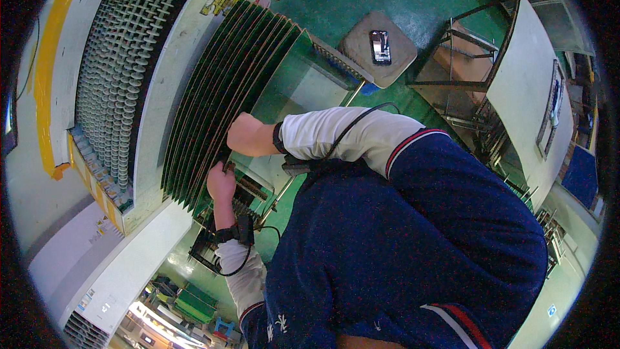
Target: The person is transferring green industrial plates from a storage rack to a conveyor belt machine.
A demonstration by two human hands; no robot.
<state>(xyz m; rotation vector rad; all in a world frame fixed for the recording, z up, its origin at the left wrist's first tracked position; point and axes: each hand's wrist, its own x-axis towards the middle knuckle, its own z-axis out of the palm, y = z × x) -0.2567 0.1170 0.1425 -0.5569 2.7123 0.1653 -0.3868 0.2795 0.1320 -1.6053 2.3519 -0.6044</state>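
A row of thin dark green panels [219, 90] with copper-coloured edges stands on end in a rack, set close together like pages. My right hand [250, 136] is closed at the near edges of the panels, its fingertips hidden from view. Lower down, my left hand [221, 184] is closed with thumb and fingers together beside the same row, near its lower end. What sits between the fingers of either hand is too dark to make out. A clearer greenish panel [284, 71] forms the near side of the row.
Left of the panels is a machine with a bed of grey rollers [116, 77] and a pale frame. A stool [394, 64] bearing a phone [381, 47] stands on the green floor. A metal-framed cart with a white board [526, 90] is at the right. Dark cables run along both my wrists.
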